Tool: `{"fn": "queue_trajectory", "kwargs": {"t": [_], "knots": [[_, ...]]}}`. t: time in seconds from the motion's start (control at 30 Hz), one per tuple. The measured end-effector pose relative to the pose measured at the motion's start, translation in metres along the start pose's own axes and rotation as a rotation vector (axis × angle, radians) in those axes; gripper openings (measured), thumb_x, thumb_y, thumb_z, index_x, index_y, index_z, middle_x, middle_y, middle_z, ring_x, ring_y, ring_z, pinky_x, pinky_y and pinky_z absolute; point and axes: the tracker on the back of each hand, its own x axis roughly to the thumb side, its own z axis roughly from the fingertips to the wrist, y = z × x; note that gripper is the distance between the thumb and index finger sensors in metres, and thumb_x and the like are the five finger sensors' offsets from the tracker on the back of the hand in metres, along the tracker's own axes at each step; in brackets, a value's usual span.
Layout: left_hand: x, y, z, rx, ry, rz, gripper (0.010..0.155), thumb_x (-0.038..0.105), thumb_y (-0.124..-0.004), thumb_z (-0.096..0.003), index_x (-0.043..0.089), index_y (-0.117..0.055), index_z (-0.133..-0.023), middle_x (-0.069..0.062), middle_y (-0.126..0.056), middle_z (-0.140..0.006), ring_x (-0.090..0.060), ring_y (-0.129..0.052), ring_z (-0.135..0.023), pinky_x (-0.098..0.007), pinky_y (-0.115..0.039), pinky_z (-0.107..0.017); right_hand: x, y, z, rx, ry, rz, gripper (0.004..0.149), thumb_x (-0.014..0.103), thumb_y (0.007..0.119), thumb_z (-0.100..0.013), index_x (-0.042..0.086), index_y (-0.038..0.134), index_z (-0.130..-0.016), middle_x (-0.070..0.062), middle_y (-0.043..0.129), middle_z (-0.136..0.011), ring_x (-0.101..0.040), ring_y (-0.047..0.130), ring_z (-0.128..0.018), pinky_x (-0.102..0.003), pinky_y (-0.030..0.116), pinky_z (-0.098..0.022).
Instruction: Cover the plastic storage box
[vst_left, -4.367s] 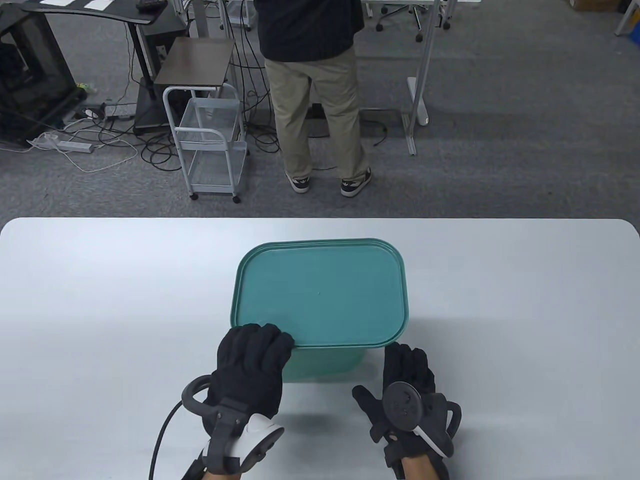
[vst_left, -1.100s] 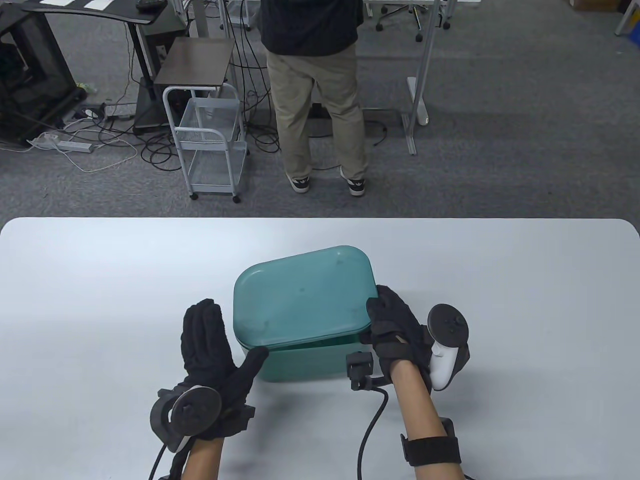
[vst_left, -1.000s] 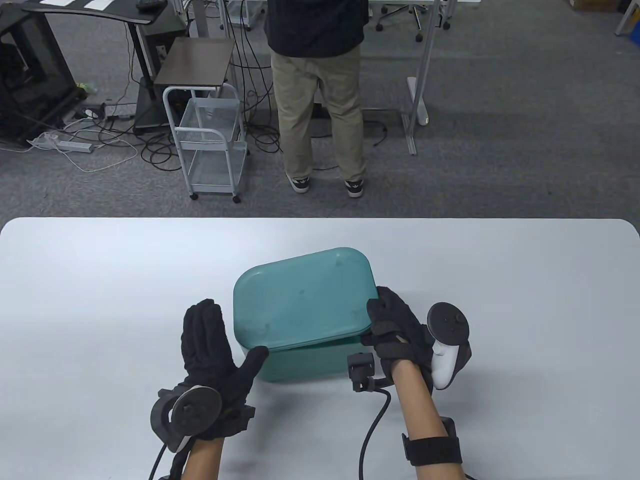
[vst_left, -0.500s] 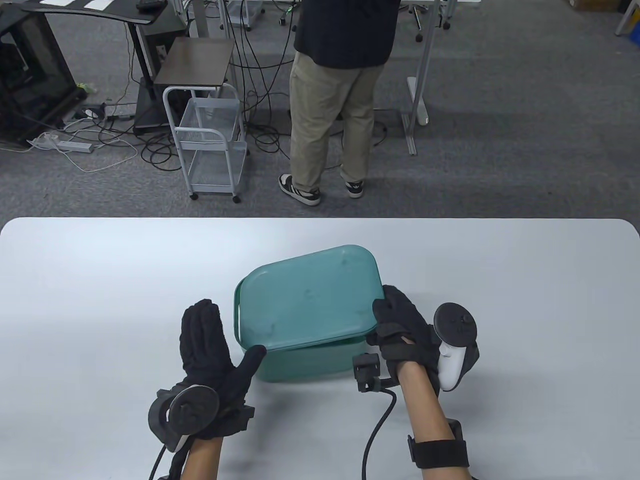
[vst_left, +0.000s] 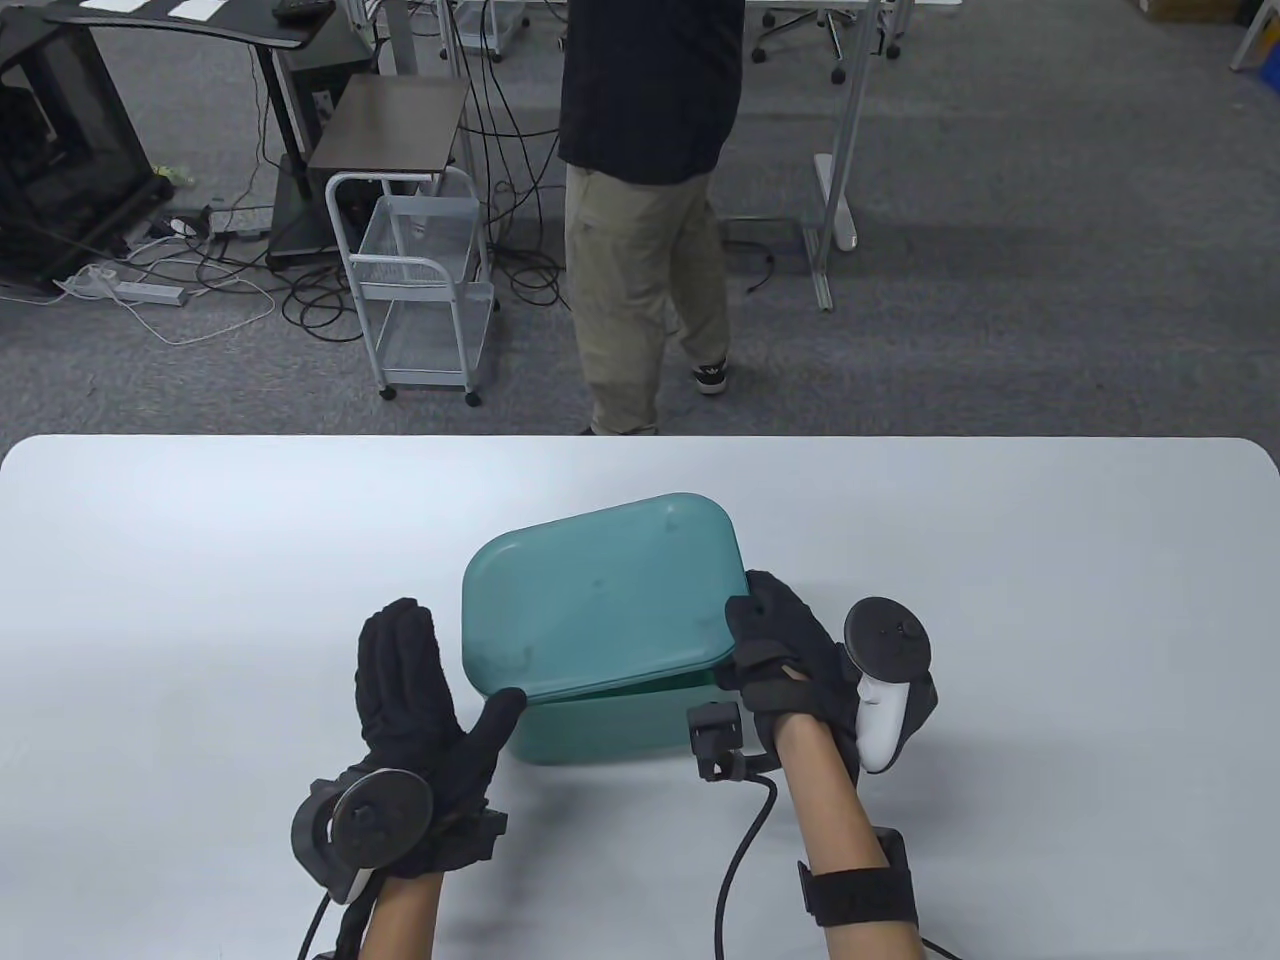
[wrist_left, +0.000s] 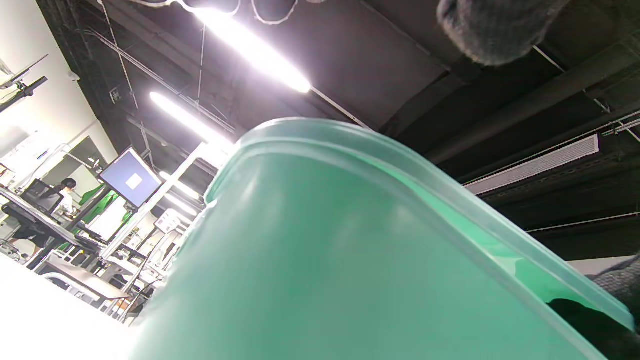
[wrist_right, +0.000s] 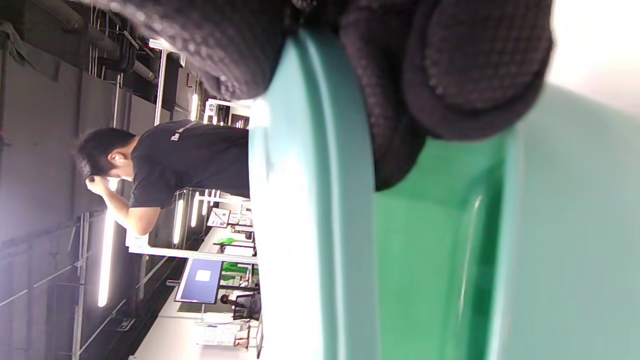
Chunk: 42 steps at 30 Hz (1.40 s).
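Note:
A teal plastic storage box (vst_left: 600, 725) stands on the white table (vst_left: 1000, 600) near the front middle. Its teal lid (vst_left: 600, 590) lies tilted on top, with the near right side raised above the box rim. My right hand (vst_left: 785, 650) grips the lid's right edge; in the right wrist view its fingers (wrist_right: 450, 75) wrap over the lid edge (wrist_right: 320, 225) beside the box wall (wrist_right: 575, 225). My left hand (vst_left: 420, 690) is open to the left of the box, fingers stretched out, thumb touching the front left corner. The left wrist view shows the box wall (wrist_left: 320, 260) under the lid rim (wrist_left: 450, 200).
A person (vst_left: 640, 200) in beige trousers stands just beyond the table's far edge. A white wire cart (vst_left: 420, 290) and cables lie on the floor behind. A black cable (vst_left: 740, 860) hangs from my right wrist over the table.
My right hand has shifted the lid slightly to the left, so it now hides the box's left rim. My left hand has barely moved. The person behind has stepped to the left.

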Motion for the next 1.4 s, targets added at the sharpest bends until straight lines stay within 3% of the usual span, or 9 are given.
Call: {"fn": "queue_trajectory", "kwargs": {"t": [0.2,0.37,0.43,0.6,0.73,1.0,1.3,1.33,1.4], "knots": [[0.001,0.001,0.0,-0.007,0.011,0.003,0.097,0.075,-0.067,-0.0501,0.03,-0.017,-0.12,-0.002,-0.02,-0.131,-0.042,-0.025,-0.121,-0.063,-0.034,-0.084,0.015,-0.007,0.006,-0.007,-0.051,0.215,0.066,0.034,0.079,-0.05,-0.003,0.063,-0.101,-0.02,0.094,-0.075,-0.032,0.105,-0.041,-0.046,0.087,-0.029],[-0.002,0.0,0.0,-0.013,0.023,0.007,0.097,0.075,-0.067,-0.0503,0.03,-0.017,-0.121,-0.002,-0.02,-0.131,-0.042,-0.025,-0.121,-0.063,-0.034,-0.084,0.036,-0.011,0.017,-0.127,-0.157,0.654,0.068,0.046,0.079,-0.05,0.003,0.07,-0.101,-0.026,0.092,-0.081,-0.032,0.103,-0.038,-0.046,0.085,-0.027],[-0.002,0.0,0.0,-0.016,0.029,0.011,0.096,0.075,-0.066,-0.0505,0.03,-0.018,-0.121,-0.002,-0.02,-0.131,-0.042,-0.025,-0.121,-0.062,-0.034,-0.084,0.04,-0.009,0.023,-0.169,-0.19,0.808,0.069,0.049,0.077,-0.05,0.005,0.069,-0.103,-0.026,0.088,-0.087,-0.038,0.101,-0.048,-0.051,0.083,-0.034],[0.001,-0.003,-0.001,-0.028,0.024,0.025,0.09,0.074,-0.061,-0.0528,0.033,-0.021,-0.121,0.0,-0.02,-0.131,-0.04,-0.024,-0.122,-0.06,-0.035,-0.086,0.038,0.004,0.035,-0.201,-0.419,0.881,0.073,0.05,0.076,-0.051,0.011,0.059,-0.109,-0.027,0.065,-0.109,-0.052,0.074,-0.091,-0.06,0.067,-0.061],[0.015,-0.009,-0.005,-0.034,-0.041,0.002,0.084,0.072,-0.06,-0.0546,0.034,-0.025,-0.121,0.001,-0.022,-0.131,-0.038,-0.023,-0.122,-0.058,-0.032,-0.086,0.033,0.021,0.044,-0.186,-0.594,0.903,0.074,0.052,0.072,-0.052,0.016,0.052,-0.113,-0.022,0.049,-0.119,-0.05,0.05,-0.106,-0.06,0.054,-0.071],[0.053,-0.016,-0.029,-0.092,-0.085,-0.133,0.075,0.067,-0.061,-0.0572,0.034,-0.042,-0.121,-0.001,-0.031,-0.132,-0.038,-0.025,-0.122,-0.056,-0.033,-0.086,0.035,0.047,0.046,-0.145,-0.677,0.94,0.074,0.056,0.065,-0.053,0.02,0.047,-0.115,-0.016,0.039,-0.124,-0.044,0.03,-0.113,-0.059,0.04,-0.077],[0.055,-0.057,-0.036,-0.442,0.025,-0.263,0.075,0.071,-0.062,-0.0538,0.034,-0.059,-0.119,-0.006,-0.044,-0.131,-0.042,-0.033,-0.121,-0.059,-0.028,-0.085,0.001,0.062,0.03,-0.018,-0.621,1.014,0.075,0.059,0.061,-0.053,0.02,0.044,-0.115,-0.017,0.039,-0.124,-0.044,0.033,-0.112,-0.059,0.042,-0.076],[0.052,-0.059,-0.032,-0.441,0.02,-0.28,0.076,0.075,-0.056,-0.0539,0.038,-0.052,-0.12,-0.004,-0.041,-0.132,-0.039,-0.029,-0.121,-0.057,-0.023,-0.086,-0.006,0.064,0.027,0.003,-0.612,1.017,0.074,0.059,0.058,-0.053,0.021,0.046,-0.115,-0.016,0.04,-0.124,-0.044,0.034,-0.112,-0.058,0.038,-0.077],[0.051,-0.062,-0.027,-0.312,-0.07,-0.303,0.076,0.076,-0.057,-0.0532,0.036,-0.062,-0.117,-0.006,-0.052,-0.129,-0.041,-0.041,-0.119,-0.058,-0.029,-0.084,-0.021,0.063,0.023,0.001,-0.608,1.035,0.072,0.064,0.047,-0.053,0.026,0.046,-0.114,-0.01,0.034,-0.125,-0.038,0.029,-0.114,-0.055,0.03,-0.079]]}}
